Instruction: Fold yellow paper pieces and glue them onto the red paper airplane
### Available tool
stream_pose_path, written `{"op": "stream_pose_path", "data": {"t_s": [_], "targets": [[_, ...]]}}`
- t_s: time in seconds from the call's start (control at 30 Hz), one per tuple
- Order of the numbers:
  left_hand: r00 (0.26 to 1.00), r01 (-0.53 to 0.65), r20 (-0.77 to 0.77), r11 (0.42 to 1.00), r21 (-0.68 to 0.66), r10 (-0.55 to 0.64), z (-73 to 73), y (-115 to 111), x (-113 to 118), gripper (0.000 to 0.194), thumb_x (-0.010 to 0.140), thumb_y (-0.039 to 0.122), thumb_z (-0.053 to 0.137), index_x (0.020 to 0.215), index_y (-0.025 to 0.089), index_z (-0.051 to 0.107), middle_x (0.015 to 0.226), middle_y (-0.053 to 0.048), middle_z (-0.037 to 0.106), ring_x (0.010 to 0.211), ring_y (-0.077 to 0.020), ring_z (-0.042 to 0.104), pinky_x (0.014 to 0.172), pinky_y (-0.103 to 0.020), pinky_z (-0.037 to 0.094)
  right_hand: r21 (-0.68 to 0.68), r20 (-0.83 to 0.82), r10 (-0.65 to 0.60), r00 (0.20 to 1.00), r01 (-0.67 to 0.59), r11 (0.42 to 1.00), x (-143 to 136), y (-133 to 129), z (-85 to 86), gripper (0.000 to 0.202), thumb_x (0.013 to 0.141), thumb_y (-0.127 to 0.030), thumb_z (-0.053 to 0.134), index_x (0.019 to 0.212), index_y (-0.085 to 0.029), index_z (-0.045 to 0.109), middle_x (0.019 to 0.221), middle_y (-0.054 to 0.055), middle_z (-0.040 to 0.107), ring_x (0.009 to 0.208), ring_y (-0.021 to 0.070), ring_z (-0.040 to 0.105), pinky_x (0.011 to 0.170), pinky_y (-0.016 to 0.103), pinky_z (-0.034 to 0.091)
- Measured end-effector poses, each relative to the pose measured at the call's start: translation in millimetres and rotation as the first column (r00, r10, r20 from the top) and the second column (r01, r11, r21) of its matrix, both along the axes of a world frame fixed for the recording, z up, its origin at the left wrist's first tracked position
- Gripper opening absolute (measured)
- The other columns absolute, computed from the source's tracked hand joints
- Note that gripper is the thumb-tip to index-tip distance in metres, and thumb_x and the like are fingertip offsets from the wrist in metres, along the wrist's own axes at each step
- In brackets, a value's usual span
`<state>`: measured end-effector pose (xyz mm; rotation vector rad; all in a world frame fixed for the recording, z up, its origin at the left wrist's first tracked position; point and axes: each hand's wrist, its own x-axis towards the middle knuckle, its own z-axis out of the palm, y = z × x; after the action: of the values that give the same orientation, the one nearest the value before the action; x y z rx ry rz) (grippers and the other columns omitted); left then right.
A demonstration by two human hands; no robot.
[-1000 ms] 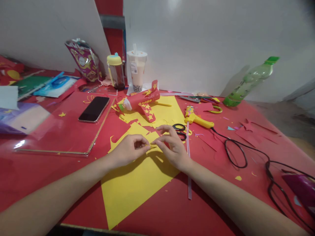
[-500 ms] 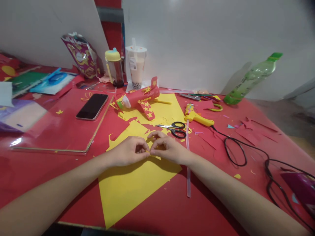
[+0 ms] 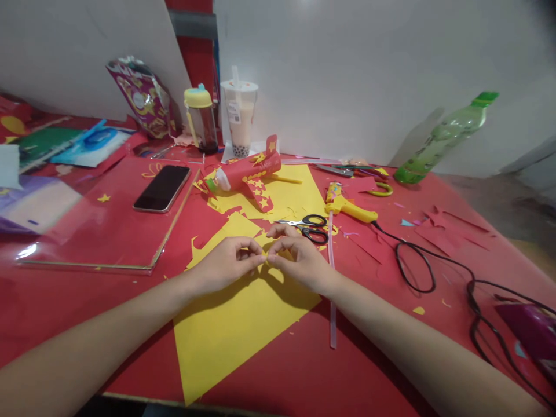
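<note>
Over a sheet of yellow paper (image 3: 208,347), my left hand (image 3: 226,263) and my right hand (image 3: 302,263) meet almost fingertip to fingertip. Both are closed in a pinch on a tiny yellow paper piece (image 3: 265,258), mostly covered by the fingers. Its shape is too small to make out. Just beyond my right hand lie black-handled scissors (image 3: 315,227) among yellow scraps. Farther back, a red paper model plane (image 3: 256,174) with yellow stars rests on another yellow sheet (image 3: 299,194).
Right of the scissors is a yellow glue gun (image 3: 351,209) with a clear glue stick (image 3: 332,278) and black cord (image 3: 412,248). A phone (image 3: 163,188) lies on a clear sleeve (image 3: 95,243). Behind stand a bubble tea cup (image 3: 241,119), a yellow-lidded bottle (image 3: 202,121) and a green bottle (image 3: 447,142).
Both hands have risen slightly off the yellow sheet, the fingertips moving a little away from me. The pinch stays closed, and the objects on the table lie as before.
</note>
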<state>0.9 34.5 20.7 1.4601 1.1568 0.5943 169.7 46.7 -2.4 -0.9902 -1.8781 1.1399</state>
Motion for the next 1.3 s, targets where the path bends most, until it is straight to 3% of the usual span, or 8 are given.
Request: {"op": "stream_pose_path", "data": {"t_s": [0.27, 0.4, 0.6, 0.83, 1.07, 1.3], "targets": [[0.999, -0.015, 0.031, 0.998, -0.054, 0.017, 0.3, -1.4, 0.3, 0.021, 0.072, 0.033, 0.056, 0.065, 0.014, 0.052, 0.051, 0.004, 0.048, 0.048, -0.0082, 0.044, 0.047, -0.020, 0.033, 0.011, -0.071, -0.157, 0.985, 0.158, 0.987, -4.6, -6.7, -0.5, 0.010, 0.071, -0.019, 0.055, 0.061, -0.018, 0.052, 0.096, 0.005, 0.042, 0.102, 0.0189, 0.042, 0.092, 0.039, 0.031], [0.976, -0.040, 0.204, 0.986, -0.160, 0.073, -7.3, -5.1, 2.3, 0.022, 0.071, 0.034, 0.059, 0.065, 0.014, 0.051, 0.052, 0.004, 0.048, 0.048, -0.0072, 0.044, 0.048, -0.020, 0.033, -0.023, -0.132, -0.188, 0.973, 0.186, 0.982, -7.3, -9.0, -0.4, 0.011, 0.071, -0.022, 0.054, 0.061, -0.019, 0.050, 0.094, 0.005, 0.041, 0.097, 0.0182, 0.043, 0.085, 0.036, 0.037], [0.872, -0.048, 0.441, 0.934, -0.354, 0.212, -14.8, -9.9, 8.3, 0.026, 0.068, 0.033, 0.065, 0.064, 0.014, 0.048, 0.053, 0.005, 0.047, 0.045, -0.0040, 0.038, 0.046, -0.019, 0.029, -0.153, -0.211, -0.198, 0.957, 0.168, 0.974, -10.2, -10.8, -0.5, 0.016, 0.070, -0.029, 0.056, 0.059, -0.019, 0.049, 0.093, 0.005, 0.041, 0.091, 0.0176, 0.045, 0.071, 0.031, 0.042], [0.841, -0.102, 0.469, 0.931, -0.351, 0.269, -16.2, -9.0, 7.7, 0.025, 0.066, 0.030, 0.067, 0.063, 0.014, 0.049, 0.054, 0.005, 0.046, 0.045, -0.0038, 0.037, 0.046, -0.019, 0.027, -0.292, -0.312, -0.241, 0.919, 0.148, 0.945, -11.7, -11.0, -6.1, 0.020, 0.066, -0.035, 0.061, 0.059, -0.019, 0.051, 0.092, 0.004, 0.042, 0.088, 0.0169, 0.046, 0.073, 0.032, 0.043], [0.809, -0.099, 0.502, 0.912, -0.397, 0.306, -16.8, -11.4, 10.0, 0.027, 0.065, 0.030, 0.068, 0.060, 0.013, 0.047, 0.052, 0.004, 0.043, 0.047, -0.0042, 0.035, 0.046, -0.019, 0.023, -0.296, -0.318, -0.266, 0.910, 0.172, 0.940, -14.3, -12.5, -5.5, 0.017, 0.067, -0.031, 0.060, 0.060, -0.019, 0.050, 0.093, 0.005, 0.043, 0.088, 0.0178, 0.047, 0.072, 0.033, 0.043], [0.764, -0.047, 0.549, 0.878, -0.476, 0.339, -17.4, -17.4, 16.9, 0.026, 0.065, 0.032, 0.066, 0.067, 0.016, 0.045, 0.056, 0.004, 0.041, 0.050, -0.0054, 0.037, 0.048, -0.019, 0.028, -0.233, -0.301, -0.275, 0.913, 0.209, 0.950, -15.5, -12.8, -6.9, 0.018, 0.070, -0.033, 0.058, 0.062, -0.020, 0.049, 0.091, 0.005, 0.044, 0.095, 0.0195, 0.046, 0.084, 0.040, 0.039]]}}
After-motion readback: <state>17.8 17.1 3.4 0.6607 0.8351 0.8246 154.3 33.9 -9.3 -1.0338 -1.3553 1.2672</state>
